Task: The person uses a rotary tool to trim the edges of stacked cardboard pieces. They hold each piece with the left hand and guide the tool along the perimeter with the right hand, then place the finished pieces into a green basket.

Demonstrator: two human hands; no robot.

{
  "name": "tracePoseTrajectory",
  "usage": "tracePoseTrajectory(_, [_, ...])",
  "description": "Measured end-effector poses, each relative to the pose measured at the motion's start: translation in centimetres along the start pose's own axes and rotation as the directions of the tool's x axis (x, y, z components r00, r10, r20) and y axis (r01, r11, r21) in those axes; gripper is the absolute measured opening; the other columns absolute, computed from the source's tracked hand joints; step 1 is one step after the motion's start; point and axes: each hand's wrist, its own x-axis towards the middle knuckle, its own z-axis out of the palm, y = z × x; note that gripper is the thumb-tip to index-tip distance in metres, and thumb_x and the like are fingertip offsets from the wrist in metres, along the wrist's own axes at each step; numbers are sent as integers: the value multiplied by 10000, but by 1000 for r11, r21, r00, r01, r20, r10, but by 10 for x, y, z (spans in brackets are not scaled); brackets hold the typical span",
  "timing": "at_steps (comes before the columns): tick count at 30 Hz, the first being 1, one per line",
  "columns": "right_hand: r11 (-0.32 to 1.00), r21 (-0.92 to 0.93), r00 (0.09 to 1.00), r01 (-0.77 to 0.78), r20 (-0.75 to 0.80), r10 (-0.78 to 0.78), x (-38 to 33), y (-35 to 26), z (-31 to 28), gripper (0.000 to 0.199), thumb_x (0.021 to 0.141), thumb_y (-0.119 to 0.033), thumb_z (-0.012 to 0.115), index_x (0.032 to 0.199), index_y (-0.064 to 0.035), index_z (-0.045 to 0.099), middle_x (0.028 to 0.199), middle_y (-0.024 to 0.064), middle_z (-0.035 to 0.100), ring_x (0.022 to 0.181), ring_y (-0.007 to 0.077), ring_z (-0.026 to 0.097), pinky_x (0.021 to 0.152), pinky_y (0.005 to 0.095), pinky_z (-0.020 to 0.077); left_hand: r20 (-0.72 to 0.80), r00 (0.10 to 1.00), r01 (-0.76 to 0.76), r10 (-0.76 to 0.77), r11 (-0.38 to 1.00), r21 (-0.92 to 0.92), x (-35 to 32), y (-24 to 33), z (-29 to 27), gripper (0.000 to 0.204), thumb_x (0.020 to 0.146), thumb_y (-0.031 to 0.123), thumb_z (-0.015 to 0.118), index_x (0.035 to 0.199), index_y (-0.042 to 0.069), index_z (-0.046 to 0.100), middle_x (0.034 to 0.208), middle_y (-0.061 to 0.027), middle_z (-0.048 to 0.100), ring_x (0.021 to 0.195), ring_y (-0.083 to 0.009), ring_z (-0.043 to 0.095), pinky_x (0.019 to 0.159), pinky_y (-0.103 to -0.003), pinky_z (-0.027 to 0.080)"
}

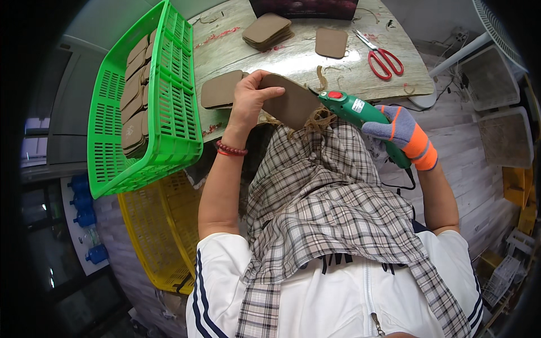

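Pinching pad [292,106] with your left hand [252,101] | your right hand [401,134] grips cutter [354,110] | pad likely light, semi-stiff: hold its edge, clear of blade [313,91]

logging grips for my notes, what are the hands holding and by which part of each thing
The left hand holds a brown pad by its left edge; the gloved right hand holds a green power cutter around its rear handle.
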Motion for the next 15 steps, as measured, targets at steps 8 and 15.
tracePoseTrajectory(8, [998,-17,997,-68,41,68,6,-10,11,308,783,-252,734,924,-4,618,663,12,584,542,56,526,487,211,429,223,972,25,-68,981,190,-4,8,13,291,726,-75,687,989,10,595,883,-12,624,791,-73,579,728,-203,475])
tracePoseTrajectory(15, [996,89,999,4,42,-8,22,-21,30,423,735,-316,777,970,8,640,625,9,577,498,68,519,464,208,412,221,958,134,-182,967,217,-14,20,20,675,696,-114,664,1313,19,425,924,-56,608,808,-108,594,719,-224,487])
